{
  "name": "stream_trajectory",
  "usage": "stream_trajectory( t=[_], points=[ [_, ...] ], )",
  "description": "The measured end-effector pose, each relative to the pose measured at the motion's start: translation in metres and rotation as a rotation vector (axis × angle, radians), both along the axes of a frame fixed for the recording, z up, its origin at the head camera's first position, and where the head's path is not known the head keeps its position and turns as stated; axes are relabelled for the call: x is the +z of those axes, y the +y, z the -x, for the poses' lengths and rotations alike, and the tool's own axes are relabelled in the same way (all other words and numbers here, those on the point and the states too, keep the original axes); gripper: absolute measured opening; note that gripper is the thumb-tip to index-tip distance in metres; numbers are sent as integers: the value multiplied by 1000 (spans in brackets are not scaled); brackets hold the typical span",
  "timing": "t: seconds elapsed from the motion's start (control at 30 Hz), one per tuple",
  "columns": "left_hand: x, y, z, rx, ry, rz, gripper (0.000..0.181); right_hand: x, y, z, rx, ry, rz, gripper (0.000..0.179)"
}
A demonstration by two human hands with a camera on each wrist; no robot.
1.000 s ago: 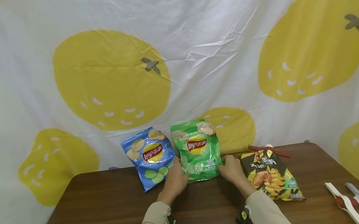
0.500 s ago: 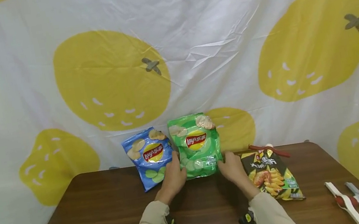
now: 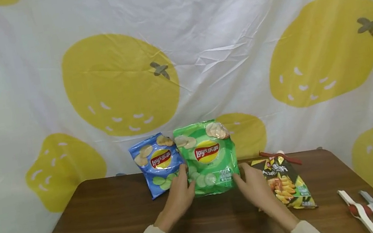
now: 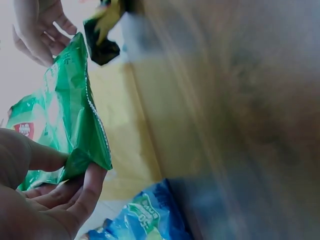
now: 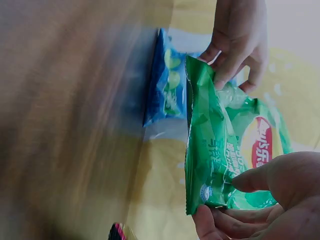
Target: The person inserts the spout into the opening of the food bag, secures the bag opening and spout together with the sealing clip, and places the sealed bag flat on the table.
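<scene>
A green Lay's chip bag point(image 3: 210, 167) is held upright between both hands, front facing me. My left hand point(image 3: 178, 195) pinches its lower left side, and my right hand point(image 3: 254, 185) grips the lower right side. In the left wrist view the thumb point(image 4: 49, 159) lies on the front with fingers behind; the right wrist view shows the right thumb point(image 5: 252, 179) placed likewise. The bag's bottom edge hangs above the table. Just left and behind leans a blue Lay's chip bag point(image 3: 159, 163), partly covered by the green bag and my left hand.
On the right a black and yellow snack bag point(image 3: 288, 183) lies on the brown table point(image 3: 91, 229), partly behind my right hand. A red strip-like piece point(image 3: 280, 156) rests at its top. Grey-and-white tools point(image 3: 371, 208) lie at the right edge. A lemon-print cloth point(image 3: 218, 83) hangs behind.
The green bag first rose off the table, then came nearer to me, tilting slightly. Both hands moved with it, keeping their hold. The blue bag stayed in place.
</scene>
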State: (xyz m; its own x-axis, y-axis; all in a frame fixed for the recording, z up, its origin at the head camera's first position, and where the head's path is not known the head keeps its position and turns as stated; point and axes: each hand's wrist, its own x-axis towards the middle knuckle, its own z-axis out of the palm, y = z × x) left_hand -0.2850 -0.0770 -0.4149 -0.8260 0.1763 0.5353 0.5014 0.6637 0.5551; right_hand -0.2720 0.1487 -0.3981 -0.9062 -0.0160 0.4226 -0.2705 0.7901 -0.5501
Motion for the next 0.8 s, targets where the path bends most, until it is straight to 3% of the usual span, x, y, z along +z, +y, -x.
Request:
stream_trajectory(
  t=[0.1,0.2,0.4,0.53,0.67,0.8],
  points=[
    [-1,-3,-18,-23,-8,-8,33,2,3,-18,15,3,-5,30],
    [-4,-6,-36,-58,-26,-6,33,3,8,-35,34,-66,24,34],
    [-11,-17,-72,-165,-210,-40,30,2,11,-68,89,-223,43,33],
    [-11,-29,-94,-217,-370,-48,29,-4,12,-87,195,-289,42,36],
    [-12,-38,-109,-257,-473,-33,29,-9,17,-101,330,-388,48,42],
    [-13,-42,-119,-270,-538,-25,33,-13,21,-109,391,-471,65,45]
  ],
)
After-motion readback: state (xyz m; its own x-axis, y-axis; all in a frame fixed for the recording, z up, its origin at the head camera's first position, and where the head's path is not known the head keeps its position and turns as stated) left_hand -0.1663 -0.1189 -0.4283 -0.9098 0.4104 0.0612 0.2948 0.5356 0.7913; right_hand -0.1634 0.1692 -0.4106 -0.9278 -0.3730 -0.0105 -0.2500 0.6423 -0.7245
